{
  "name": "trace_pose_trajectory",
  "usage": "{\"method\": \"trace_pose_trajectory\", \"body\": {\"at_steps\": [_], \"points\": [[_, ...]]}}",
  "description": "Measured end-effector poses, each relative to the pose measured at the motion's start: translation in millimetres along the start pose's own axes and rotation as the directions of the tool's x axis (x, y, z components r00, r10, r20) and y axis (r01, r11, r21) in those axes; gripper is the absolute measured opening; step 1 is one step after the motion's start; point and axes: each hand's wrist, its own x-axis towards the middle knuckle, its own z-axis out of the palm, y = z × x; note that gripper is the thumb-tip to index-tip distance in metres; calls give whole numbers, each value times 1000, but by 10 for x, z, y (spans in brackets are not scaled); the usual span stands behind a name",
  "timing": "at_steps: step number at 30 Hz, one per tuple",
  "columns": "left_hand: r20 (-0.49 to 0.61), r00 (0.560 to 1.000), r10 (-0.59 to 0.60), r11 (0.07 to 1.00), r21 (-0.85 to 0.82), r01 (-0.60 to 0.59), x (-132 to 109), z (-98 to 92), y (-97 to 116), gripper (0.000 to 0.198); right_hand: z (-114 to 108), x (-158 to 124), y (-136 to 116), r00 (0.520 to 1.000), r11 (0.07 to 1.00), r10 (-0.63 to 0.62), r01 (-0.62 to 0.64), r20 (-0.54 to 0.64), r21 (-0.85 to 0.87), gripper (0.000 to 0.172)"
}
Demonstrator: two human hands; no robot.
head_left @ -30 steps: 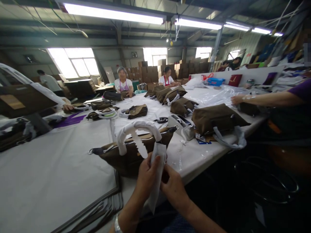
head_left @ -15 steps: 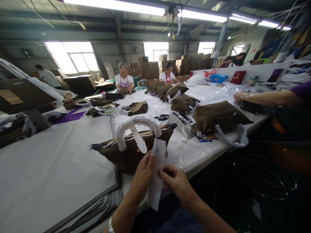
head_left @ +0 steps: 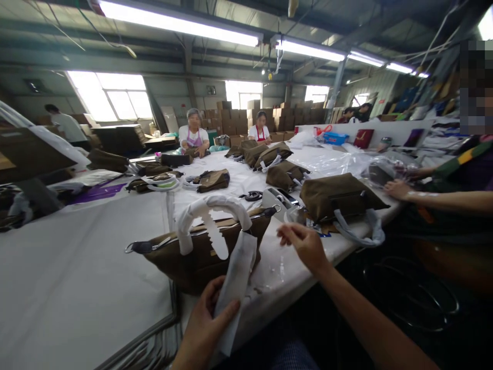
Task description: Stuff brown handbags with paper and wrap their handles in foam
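Note:
A brown handbag [head_left: 200,259] stands on the table in front of me, with a zip along its top and metal rings at both ends. Its upright handle [head_left: 211,205] is wrapped in white, and a notched white strip [head_left: 216,239] hangs inside the arch. From near the handle's right end a long piece of white wrapping paper [head_left: 235,272] slopes down towards me. My left hand [head_left: 210,313] grips its lower part between thumb and fingers. Apart from the bag, my right hand [head_left: 302,244] is raised with fingertips pinched; what they hold, if anything, is too small to see.
A grey tape dispenser [head_left: 277,203] sits beyond my right hand, beside another brown bag [head_left: 341,198]. More brown bags [head_left: 265,154] lie farther back. Flat dark-edged sheets [head_left: 154,334] are stacked at the near edge. A co-worker's hand [head_left: 398,189] handles clear plastic at right.
My right hand has left the white paper and moved up and right towards the tape dispenser. My left hand has shifted lower on the paper, which now slants more.

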Motion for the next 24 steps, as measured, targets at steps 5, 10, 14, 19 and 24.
{"method": "trace_pose_trajectory", "body": {"at_steps": [5, 10, 14, 19, 24], "points": [[4, 999, 38, 998, 47, -38, 39, 17, -56, 59, -497, 1081, 475, 982, 974, 69, -104, -175, -200, 19], [9, 1000, 23, 999, 49, -24, 74, 33, -115, 55, -529, 1478, 813, 950, 932, 305, -312, -65, -183, 31], [33, 999, 10, 998, 56, -12, 83, 13, -89, 56, -560, 1468, 873, 918, 919, 395, -395, -21, 6, 43], [6, 1000, 15, 994, 107, -15, 92, -31, -92, 59, -679, 1218, 850, 911, 899, 408, -388, -67, 205, 46], [13, 999, 30, 986, 161, -32, 123, -50, -117, 53, -797, 984, 761, 909, 885, 404, -361, -104, 293, 38]]}}
